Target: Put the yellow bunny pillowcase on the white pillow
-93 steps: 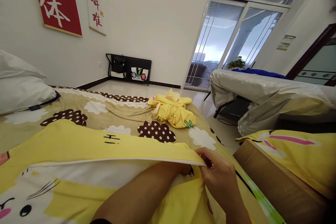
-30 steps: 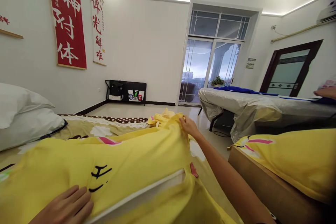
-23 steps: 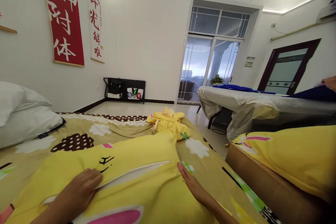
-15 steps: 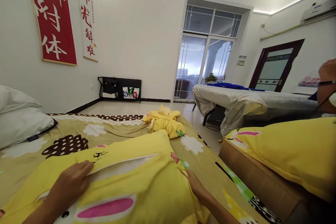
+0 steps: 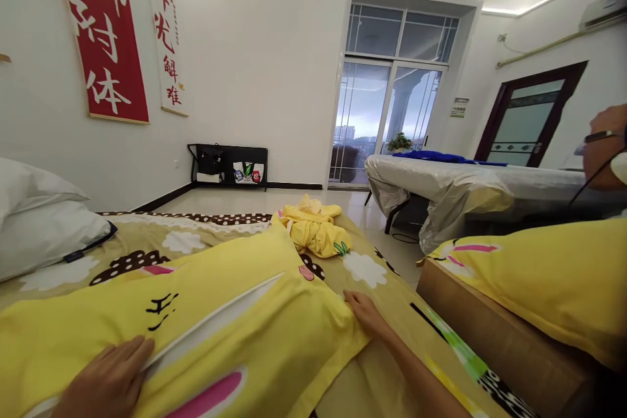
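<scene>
A yellow pillow (image 5: pixel 220 313) printed with a sleepy face and pink-and-white shapes lies on the bed in front of me. My left hand (image 5: pixel 105 372) is on its near left part, closed on the cloth where a white strip runs off to the upper right; the thumb is partly hidden. At the pillow's right edge my right hand (image 5: pixel 363 310) has its fingers curled on the fabric; the fingertips hardly show. Beyond the pillow sits a bunched yellow cloth (image 5: pixel 318 228) with a pink and green print.
A patterned sheet (image 5: pixel 365 269) covers the bed. White pillows (image 5: pixel 44 215) are at the left. On the right, another yellow pillow (image 5: pixel 543 281) rests on a cardboard box (image 5: pixel 494 333), near another person's arm (image 5: pixel 605 150). A plastic-covered table (image 5: pixel 470 183) stands behind.
The pillow has spread flatter and shifted left, showing more of its printed face. My left hand has moved down and left. My right hand has risen slightly along the right edge.
</scene>
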A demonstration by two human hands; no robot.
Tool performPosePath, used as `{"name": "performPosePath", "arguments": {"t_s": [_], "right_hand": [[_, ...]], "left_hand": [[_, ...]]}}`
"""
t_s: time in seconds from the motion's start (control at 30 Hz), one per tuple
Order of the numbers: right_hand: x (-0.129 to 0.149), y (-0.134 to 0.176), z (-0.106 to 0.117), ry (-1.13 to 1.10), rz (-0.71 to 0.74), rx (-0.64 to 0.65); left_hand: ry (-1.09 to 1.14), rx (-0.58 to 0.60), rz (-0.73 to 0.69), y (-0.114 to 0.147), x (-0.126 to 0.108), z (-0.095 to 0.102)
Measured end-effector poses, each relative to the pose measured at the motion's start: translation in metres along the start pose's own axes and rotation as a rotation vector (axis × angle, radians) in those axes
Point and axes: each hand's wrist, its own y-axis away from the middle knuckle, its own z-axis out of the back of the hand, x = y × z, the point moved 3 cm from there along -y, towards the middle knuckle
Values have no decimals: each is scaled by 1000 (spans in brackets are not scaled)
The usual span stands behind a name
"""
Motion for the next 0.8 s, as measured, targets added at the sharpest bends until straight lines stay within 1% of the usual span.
{"name": "performPosePath", "arguments": {"t_s": [0.07, 0.13, 0.2, 0.3, 0.33, 0.4, 0.47, 0.5, 0.53, 0.6, 0.63, 0.67, 0.7, 0.73, 0.8], "right_hand": [[-1, 7, -8, 3, 21, 57], [0, 13, -14, 34, 44, 106], [0, 15, -15, 92, 49, 118], [10, 9, -8, 205, 39, 85], [19, 6, -3, 244, 45, 66], [46, 4, 7, 306, 97, 0], [83, 11, 19, 332, 189, -85], [104, 19, 25, 330, 269, -118], [125, 29, 29, 322, 391, -129], [163, 53, 33, 297, 711, -79], [177, 65, 33, 291, 858, -32], [187, 74, 33, 297, 962, 19], [191, 80, 32, 315, 1005, 70], [192, 82, 31, 344, 991, 118], [185, 84, 30, 411, 935, 192]], "left_hand": [[-55, -37, -73, -8, 2, -1], [-86, -51, -83, -14, 6, -2], [-103, -66, -103, -17, 5, 1], [-87, -36, -123, -15, -1, 9], [-76, -13, -114, -14, -3, 12], [-42, 28, -84, -12, -6, 16], [19, 76, -53, -12, -8, 20], [54, 108, -28, -14, -9, 22], [91, 152, 7, -17, -10, 24], [172, 289, 75, -23, -13, 28], [204, 374, 102, -27, -16, 31], [225, 459, 116, -29, -19, 33], [233, 531, 116, -30, -22, 36], [232, 584, 103, -30, -26, 39], [209, 624, 81, -28, -31, 44]]}}
